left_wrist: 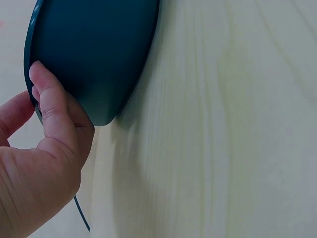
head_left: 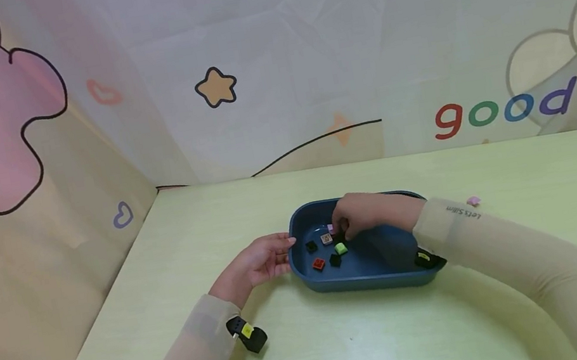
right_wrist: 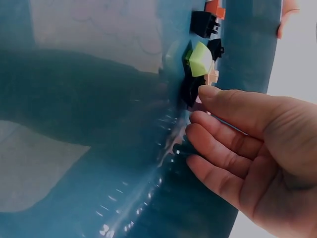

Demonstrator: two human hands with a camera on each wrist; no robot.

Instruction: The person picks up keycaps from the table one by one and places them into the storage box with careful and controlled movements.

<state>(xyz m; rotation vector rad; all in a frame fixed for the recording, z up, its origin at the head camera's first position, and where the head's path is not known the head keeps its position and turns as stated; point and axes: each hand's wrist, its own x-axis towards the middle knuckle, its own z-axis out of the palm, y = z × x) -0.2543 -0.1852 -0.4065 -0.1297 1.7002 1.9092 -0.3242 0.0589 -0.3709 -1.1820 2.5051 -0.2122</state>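
Several small keycaps lie at the left end of a blue plastic basin [head_left: 387, 280], among them a red keycap [head_left: 318, 263], a light green keycap [head_left: 340, 248] and black keycaps. My left hand [head_left: 264, 259] pinches the basin's left rim, thumb on one side and fingers on the other. Inside the basin, my right hand [head_left: 360, 212] reaches down with fingers slightly bent. Its thumb and index fingertips are right at a black keycap [right_wrist: 192, 90], and a bit of a pink keycap [right_wrist: 199, 106] shows between them. A gap stands between these two fingertips.
A pink keycap [head_left: 474, 201] lies on the pale wooden table [head_left: 353, 349], right of the basin and behind the right sleeve. A printed cloth [head_left: 276, 111] hangs along the back and sides. Each wrist wears a small black camera.
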